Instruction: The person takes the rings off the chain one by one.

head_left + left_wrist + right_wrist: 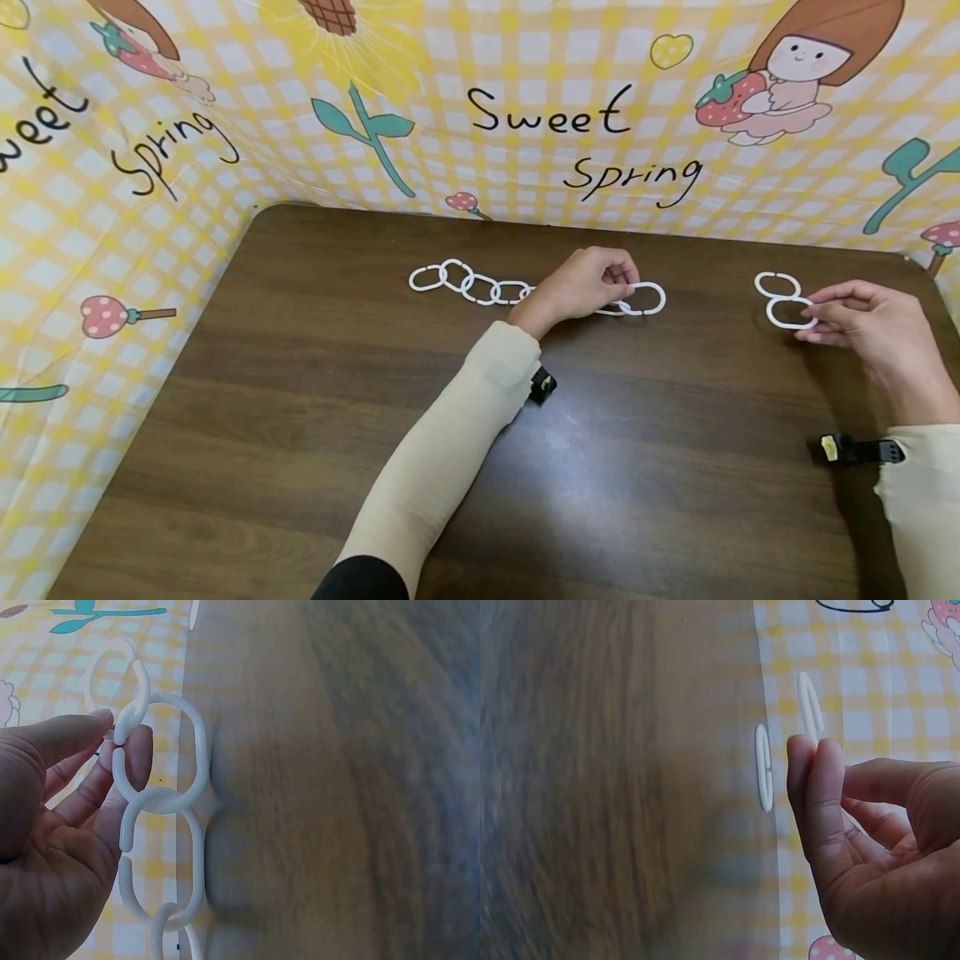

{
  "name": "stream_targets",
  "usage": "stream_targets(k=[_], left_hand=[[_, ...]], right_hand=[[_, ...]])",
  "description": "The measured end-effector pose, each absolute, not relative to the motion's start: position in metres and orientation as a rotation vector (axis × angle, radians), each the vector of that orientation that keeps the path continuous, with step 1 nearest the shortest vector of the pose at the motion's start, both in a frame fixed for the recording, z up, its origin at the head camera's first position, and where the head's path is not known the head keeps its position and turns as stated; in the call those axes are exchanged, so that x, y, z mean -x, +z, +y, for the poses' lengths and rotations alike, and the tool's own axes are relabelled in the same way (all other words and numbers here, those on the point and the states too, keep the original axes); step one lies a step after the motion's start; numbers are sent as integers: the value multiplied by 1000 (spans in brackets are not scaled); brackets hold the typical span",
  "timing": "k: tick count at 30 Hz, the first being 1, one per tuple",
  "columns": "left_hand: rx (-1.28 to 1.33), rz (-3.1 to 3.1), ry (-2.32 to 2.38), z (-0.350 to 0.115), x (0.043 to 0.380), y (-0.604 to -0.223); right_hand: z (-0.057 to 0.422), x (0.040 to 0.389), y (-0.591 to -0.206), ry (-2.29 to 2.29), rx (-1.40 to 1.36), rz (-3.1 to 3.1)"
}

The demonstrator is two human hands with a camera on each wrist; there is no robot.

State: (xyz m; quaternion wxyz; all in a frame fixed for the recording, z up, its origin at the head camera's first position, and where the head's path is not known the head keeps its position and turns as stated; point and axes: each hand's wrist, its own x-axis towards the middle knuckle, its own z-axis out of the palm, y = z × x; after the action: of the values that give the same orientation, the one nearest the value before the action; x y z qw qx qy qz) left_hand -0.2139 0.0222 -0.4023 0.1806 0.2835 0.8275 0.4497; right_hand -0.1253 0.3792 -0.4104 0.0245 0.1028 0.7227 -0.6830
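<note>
A chain of white plastic links [496, 292] lies across the far middle of the table. My left hand [577, 283] pinches the end link [142, 679] at the chain's right end, near where it hooks into its neighbour; each link has a small gap in its side. The left wrist and hand cover part of the chain in the head view. Farther right, my right hand [873, 321] pinches a single white link [805, 697] between thumb and fingers. Another loose white link [760, 765] lies beyond it, apart from the held one in the right wrist view.
The brown wooden table [300, 400] ends at a yellow checked cloth [525, 50] standing along its back and left sides. Black wrist cameras are strapped on both wrists.
</note>
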Motion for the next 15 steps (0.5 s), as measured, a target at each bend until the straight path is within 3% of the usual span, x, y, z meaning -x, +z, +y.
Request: stream_targets(k=[15], left_hand=[[-797, 2345, 1249, 23, 215, -401]], right_hand=[[395, 129, -419, -1917, -390, 2354]])
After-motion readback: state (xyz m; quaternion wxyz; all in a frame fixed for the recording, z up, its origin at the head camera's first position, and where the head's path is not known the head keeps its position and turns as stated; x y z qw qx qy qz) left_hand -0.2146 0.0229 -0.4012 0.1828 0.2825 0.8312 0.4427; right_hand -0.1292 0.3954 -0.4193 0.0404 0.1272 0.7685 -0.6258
